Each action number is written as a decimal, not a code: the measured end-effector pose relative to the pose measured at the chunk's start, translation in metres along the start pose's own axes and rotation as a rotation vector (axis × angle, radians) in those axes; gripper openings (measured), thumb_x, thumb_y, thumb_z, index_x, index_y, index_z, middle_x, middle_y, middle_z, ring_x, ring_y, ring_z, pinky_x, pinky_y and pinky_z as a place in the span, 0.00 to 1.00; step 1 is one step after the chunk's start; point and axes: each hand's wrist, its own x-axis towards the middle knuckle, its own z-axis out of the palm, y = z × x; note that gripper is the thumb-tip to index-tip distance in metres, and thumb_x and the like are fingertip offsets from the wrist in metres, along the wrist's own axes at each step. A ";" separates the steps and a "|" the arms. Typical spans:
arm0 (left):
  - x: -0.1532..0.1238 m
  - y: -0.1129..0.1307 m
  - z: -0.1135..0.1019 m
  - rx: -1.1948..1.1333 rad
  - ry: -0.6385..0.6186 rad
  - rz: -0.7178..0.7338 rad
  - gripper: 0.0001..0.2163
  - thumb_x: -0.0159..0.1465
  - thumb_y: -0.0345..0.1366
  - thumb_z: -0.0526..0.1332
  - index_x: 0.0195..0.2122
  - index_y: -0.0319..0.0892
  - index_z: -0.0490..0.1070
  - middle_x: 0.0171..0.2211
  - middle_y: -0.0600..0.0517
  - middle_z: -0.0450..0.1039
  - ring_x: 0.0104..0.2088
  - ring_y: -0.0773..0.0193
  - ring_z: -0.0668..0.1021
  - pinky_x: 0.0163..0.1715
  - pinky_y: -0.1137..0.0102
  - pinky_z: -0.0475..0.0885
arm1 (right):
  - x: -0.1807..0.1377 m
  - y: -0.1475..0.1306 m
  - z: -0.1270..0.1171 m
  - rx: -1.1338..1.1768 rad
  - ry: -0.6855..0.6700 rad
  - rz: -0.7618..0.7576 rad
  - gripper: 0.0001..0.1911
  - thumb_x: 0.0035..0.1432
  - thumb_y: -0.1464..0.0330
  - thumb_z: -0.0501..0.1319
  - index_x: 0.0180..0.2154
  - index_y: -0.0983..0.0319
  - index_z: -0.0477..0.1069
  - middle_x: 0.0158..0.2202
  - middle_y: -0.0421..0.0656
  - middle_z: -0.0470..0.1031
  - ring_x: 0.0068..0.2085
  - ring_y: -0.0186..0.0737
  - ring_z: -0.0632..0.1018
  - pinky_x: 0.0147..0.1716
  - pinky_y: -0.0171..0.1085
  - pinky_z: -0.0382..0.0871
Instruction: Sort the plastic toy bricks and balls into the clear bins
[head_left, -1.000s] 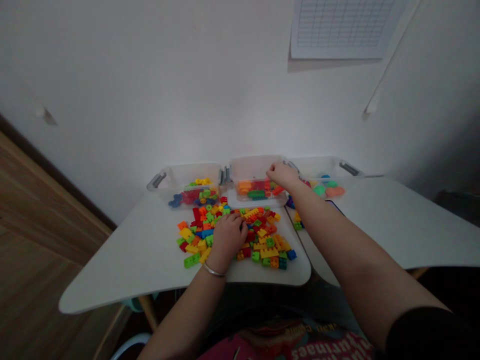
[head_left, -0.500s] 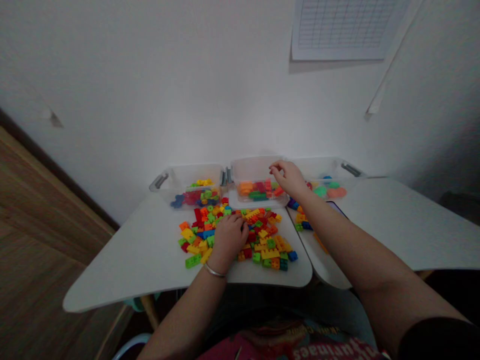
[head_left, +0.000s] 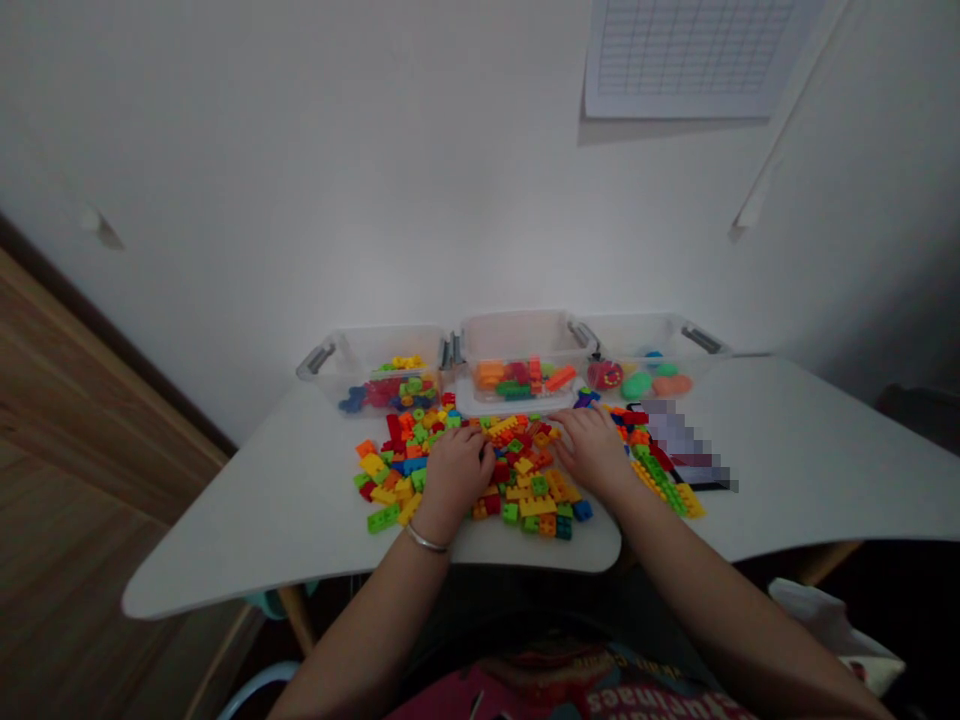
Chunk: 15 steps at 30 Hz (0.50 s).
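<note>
Moved: my right hand (head_left: 596, 450), lowered from over the middle bin (head_left: 517, 335) to the right edge of the bricks (head_left: 536, 507), its fingers parted. My left hand (head_left: 459, 468) lay on them, fingers curled; whether they grasped anything, I could not tell. Bricks: studded plastic, red, yellow, green, orange, blue; heaped on the bench (head_left: 255, 520), too many to count. Clear bins (head_left: 367, 345): three, stood part-filled beyond the bricks. Bracelet (head_left: 427, 541): one, silver, left wrist.
</note>
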 end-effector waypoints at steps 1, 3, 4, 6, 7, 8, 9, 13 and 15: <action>0.000 0.000 0.000 -0.001 0.001 -0.001 0.11 0.66 0.34 0.54 0.36 0.41 0.77 0.41 0.47 0.78 0.43 0.57 0.76 0.46 0.62 0.71 | -0.001 -0.001 0.001 -0.034 -0.011 -0.027 0.14 0.56 0.71 0.60 0.46 0.59 0.73 0.44 0.46 0.78 0.50 0.50 0.73 0.61 0.56 0.52; 0.000 0.000 0.000 -0.006 0.003 -0.004 0.11 0.66 0.34 0.55 0.36 0.41 0.77 0.41 0.46 0.78 0.43 0.57 0.76 0.46 0.62 0.71 | -0.002 -0.001 0.002 -0.071 -0.022 -0.065 0.14 0.56 0.71 0.60 0.45 0.58 0.73 0.46 0.45 0.78 0.51 0.51 0.72 0.64 0.57 0.46; 0.000 0.000 0.000 -0.009 0.005 -0.006 0.11 0.66 0.34 0.55 0.36 0.40 0.77 0.40 0.46 0.78 0.43 0.57 0.76 0.46 0.62 0.70 | -0.001 -0.001 0.002 -0.079 -0.029 -0.068 0.14 0.56 0.71 0.60 0.45 0.58 0.74 0.46 0.44 0.78 0.52 0.50 0.71 0.64 0.56 0.46; 0.000 0.001 -0.001 -0.016 0.008 -0.006 0.11 0.66 0.34 0.55 0.36 0.40 0.77 0.40 0.46 0.78 0.43 0.56 0.76 0.47 0.61 0.70 | -0.001 0.001 0.005 -0.087 -0.050 -0.049 0.13 0.55 0.71 0.61 0.43 0.59 0.74 0.45 0.45 0.78 0.51 0.50 0.72 0.63 0.54 0.48; 0.000 0.001 -0.001 -0.020 0.009 -0.004 0.11 0.65 0.34 0.55 0.36 0.40 0.77 0.40 0.46 0.78 0.43 0.56 0.76 0.47 0.61 0.70 | -0.001 0.002 0.006 -0.090 -0.063 -0.033 0.12 0.55 0.70 0.61 0.43 0.59 0.74 0.45 0.46 0.78 0.51 0.50 0.72 0.63 0.54 0.50; 0.000 0.001 -0.001 -0.024 0.011 -0.003 0.11 0.65 0.34 0.55 0.36 0.40 0.77 0.40 0.46 0.78 0.43 0.56 0.76 0.47 0.61 0.70 | -0.001 0.003 0.007 -0.091 -0.077 -0.013 0.12 0.55 0.70 0.61 0.43 0.60 0.74 0.44 0.47 0.78 0.51 0.50 0.72 0.62 0.53 0.52; -0.001 0.001 -0.001 -0.027 0.013 -0.004 0.11 0.65 0.34 0.55 0.36 0.40 0.77 0.40 0.46 0.78 0.43 0.57 0.76 0.47 0.61 0.70 | -0.001 0.003 0.009 -0.091 -0.087 0.012 0.12 0.55 0.69 0.62 0.43 0.60 0.74 0.43 0.47 0.78 0.50 0.50 0.72 0.61 0.51 0.54; 0.000 0.000 0.000 -0.027 0.012 -0.006 0.11 0.65 0.34 0.55 0.36 0.40 0.78 0.40 0.46 0.78 0.43 0.57 0.76 0.46 0.61 0.71 | 0.000 0.003 0.013 -0.107 -0.124 0.112 0.15 0.57 0.66 0.62 0.46 0.63 0.73 0.40 0.49 0.79 0.47 0.49 0.74 0.53 0.46 0.62; 0.000 0.000 0.000 -0.019 0.007 -0.008 0.11 0.65 0.34 0.55 0.36 0.40 0.77 0.40 0.46 0.78 0.42 0.56 0.76 0.46 0.61 0.71 | 0.000 0.001 0.014 -0.123 -0.160 0.129 0.15 0.57 0.64 0.62 0.46 0.63 0.74 0.40 0.50 0.79 0.47 0.50 0.74 0.51 0.45 0.63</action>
